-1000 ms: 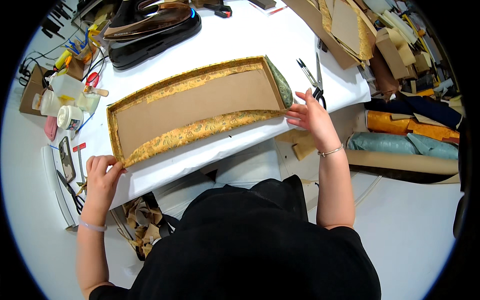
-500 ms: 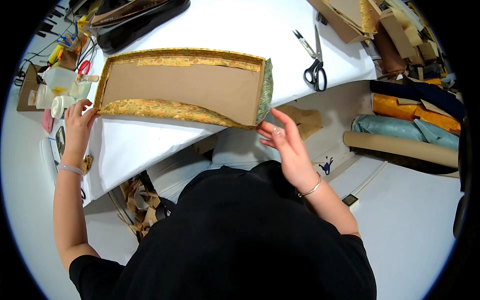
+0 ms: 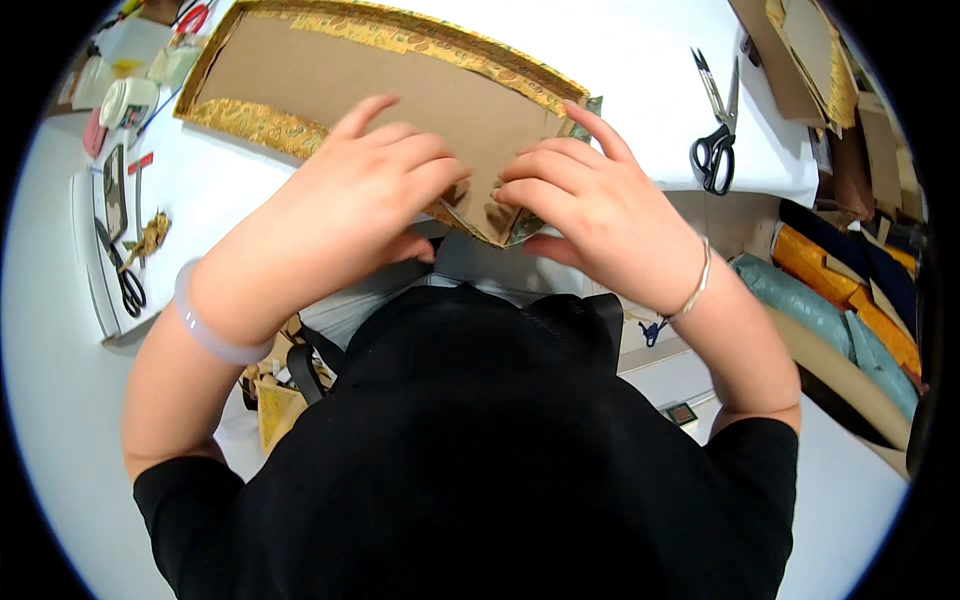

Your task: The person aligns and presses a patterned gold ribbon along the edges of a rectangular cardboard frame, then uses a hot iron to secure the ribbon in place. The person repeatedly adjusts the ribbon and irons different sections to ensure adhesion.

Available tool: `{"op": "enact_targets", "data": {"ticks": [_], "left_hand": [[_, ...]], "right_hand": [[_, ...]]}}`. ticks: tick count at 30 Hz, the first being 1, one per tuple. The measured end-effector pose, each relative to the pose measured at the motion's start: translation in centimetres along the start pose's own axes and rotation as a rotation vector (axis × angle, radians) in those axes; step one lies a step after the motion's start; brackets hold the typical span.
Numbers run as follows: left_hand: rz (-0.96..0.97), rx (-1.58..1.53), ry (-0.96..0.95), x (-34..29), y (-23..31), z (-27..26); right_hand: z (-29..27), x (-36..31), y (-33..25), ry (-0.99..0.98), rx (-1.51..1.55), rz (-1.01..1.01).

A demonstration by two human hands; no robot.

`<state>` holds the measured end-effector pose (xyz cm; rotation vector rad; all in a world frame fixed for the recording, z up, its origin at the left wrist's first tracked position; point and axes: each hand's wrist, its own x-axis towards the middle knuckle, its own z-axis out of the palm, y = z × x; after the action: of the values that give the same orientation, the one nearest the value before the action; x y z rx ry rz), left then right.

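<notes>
A shallow rectangular box tray (image 3: 330, 75), brown inside with patterned gold fabric on its walls, lies tilted on the table. Its near right corner points towards me, with green fabric (image 3: 526, 228) along the right end. My right hand (image 3: 610, 205) grips that corner, its curled fingers inside the wall and its thumb outside. Just left of it, my left hand (image 3: 370, 185) reaches over the near wall. Its index finger is raised and its thumb is apart from the slightly blurred fingers. Both hands hide part of the near wall and its gold flap (image 3: 255, 122).
Black-handled scissors (image 3: 714, 160) and small thread snips (image 3: 708, 85) lie right of the tray. At left are a white jar (image 3: 128, 103), a phone-like dark object (image 3: 115, 190) and another pair of scissors (image 3: 124, 270). Fabric rolls (image 3: 800, 295) stand low at right.
My left hand has left the tray's near left corner and come across to the near right corner. My right hand has closed on that corner. The tray's right end is turned nearer to me.
</notes>
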<state>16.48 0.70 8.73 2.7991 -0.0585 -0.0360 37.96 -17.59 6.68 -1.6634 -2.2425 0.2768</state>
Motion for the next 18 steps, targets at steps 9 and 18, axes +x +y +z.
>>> {"op": "enact_targets", "data": {"ticks": [9, 18], "left_hand": [[-0.023, 0.043, -0.168, 1.2, -0.8, 0.9], [-0.072, -0.232, 0.053, 0.4, 0.7, 2.1]], "right_hand": [[0.6, 3.4, 3.2, -0.210, -0.075, -0.231], [0.0, 3.3, 3.6, -0.199, 0.096, -0.238]]}}
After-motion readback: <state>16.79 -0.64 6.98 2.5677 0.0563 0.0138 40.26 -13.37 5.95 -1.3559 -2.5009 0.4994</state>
